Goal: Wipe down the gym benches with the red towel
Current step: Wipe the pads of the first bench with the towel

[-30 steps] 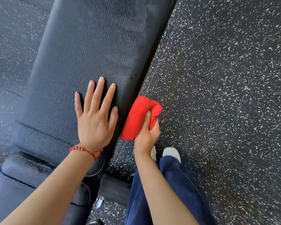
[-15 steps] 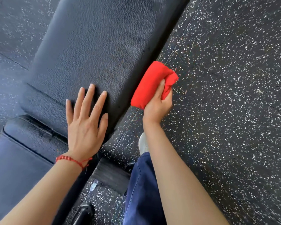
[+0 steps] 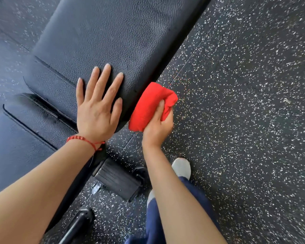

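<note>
A black padded gym bench (image 3: 113, 36) runs from the lower left to the top middle of the head view. My left hand (image 3: 99, 104) lies flat on its pad near the right edge, fingers spread, a red bead bracelet on the wrist. My right hand (image 3: 159, 125) grips a folded red towel (image 3: 148, 106) and presses it against the bench's right side edge, just beside my left hand. A second pad section (image 3: 16, 147) of the bench sits at the lower left, across a gap.
Black rubber floor (image 3: 245, 120) with white speckles spreads to the right. Under the bench are a black ribbed foot plate (image 3: 118, 180) and a black frame tube (image 3: 77, 224). My legs in blue trousers and a white shoe (image 3: 181, 167) stand next to the bench.
My right hand has drawn the towel back down along the bench's side edge toward me, after pushing it farther up half a second ago. My left hand stays flat on the pad.
</note>
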Demonstrator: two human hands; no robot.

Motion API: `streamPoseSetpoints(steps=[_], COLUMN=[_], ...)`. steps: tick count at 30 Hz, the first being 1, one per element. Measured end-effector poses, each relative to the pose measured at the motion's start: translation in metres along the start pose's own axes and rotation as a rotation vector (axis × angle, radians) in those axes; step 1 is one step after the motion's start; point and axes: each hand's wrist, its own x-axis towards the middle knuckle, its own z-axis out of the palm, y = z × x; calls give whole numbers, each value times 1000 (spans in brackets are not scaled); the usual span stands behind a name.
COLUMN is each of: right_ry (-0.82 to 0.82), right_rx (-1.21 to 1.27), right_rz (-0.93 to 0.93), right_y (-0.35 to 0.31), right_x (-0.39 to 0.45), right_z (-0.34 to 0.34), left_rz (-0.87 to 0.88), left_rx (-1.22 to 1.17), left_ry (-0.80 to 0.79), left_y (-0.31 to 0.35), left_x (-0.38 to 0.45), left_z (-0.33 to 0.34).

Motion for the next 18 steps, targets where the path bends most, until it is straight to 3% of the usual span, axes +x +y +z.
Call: streamPoseSetpoints(steps=[6,12,18], right_ry=[-15,71,50], right_rx=[-24,57,6], right_rz=[-70,-10,23], right_y=[-7,5,29], right_x=[12,-14,-59], right_z=[1,6,-7], left_rz=[-2,-16,13], left_rx=[-32,-81,-230], left_ry=[9,-18,-97], left_y=[0,2,-3], left_x=[-1,0,-6], left_z=[0,-4,-17])
